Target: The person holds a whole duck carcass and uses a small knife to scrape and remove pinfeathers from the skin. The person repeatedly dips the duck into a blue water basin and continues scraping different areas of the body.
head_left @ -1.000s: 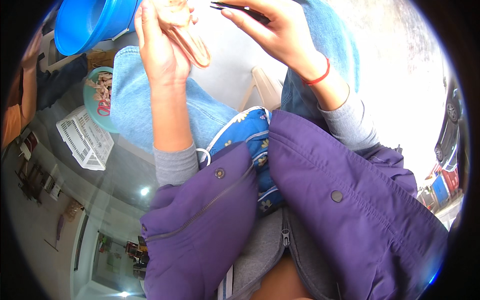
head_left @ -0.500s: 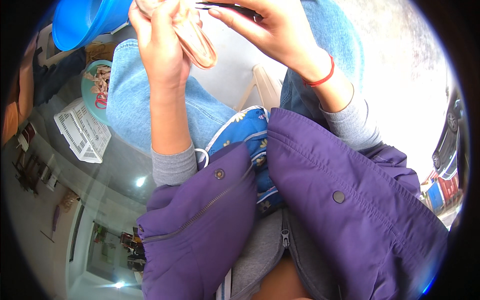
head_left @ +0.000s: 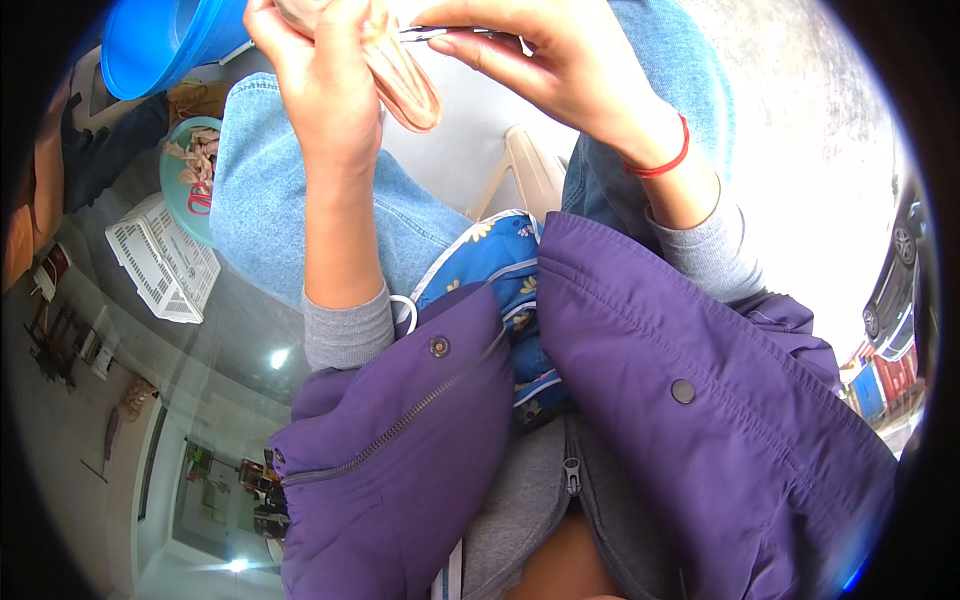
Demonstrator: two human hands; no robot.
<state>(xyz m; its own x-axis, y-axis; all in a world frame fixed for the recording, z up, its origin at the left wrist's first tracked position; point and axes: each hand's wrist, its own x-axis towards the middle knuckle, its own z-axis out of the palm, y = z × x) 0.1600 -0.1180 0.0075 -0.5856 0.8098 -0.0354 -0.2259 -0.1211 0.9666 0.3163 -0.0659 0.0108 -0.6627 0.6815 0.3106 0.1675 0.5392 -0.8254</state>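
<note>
At the top of the view, my left hand (head_left: pixel 330 110) is closed around a soft, pale pink-beige piece (head_left: pixel 408 92). Its looped, folded end hangs below my fingers; the upper part runs out of the picture, so its kind cannot be made out. My right hand (head_left: pixel 575 75), with a red cord at the wrist, pinches a slim dark tool with a thin metal tip (head_left: pixel 416 34) between thumb and fingers. That tip points left, close beside the pink-beige piece. Whether it touches the piece is unclear.
Beyond my left knee stand a blue bucket (head_left: pixel 125 55), a teal basin (head_left: pixel 176 195) with similar beige pieces and red-handled scissors (head_left: pixel 200 198), and a white plastic basket (head_left: pixel 150 255). A beige stool (head_left: pixel 515 170) is between my legs. Another person's arm (head_left: pixel 48 185) shows far left.
Both hands have shifted slightly; the right one and its tool have moved a little down and right. The pink-beige piece has turned slightly, its loop looking narrower. Both grips persist.
</note>
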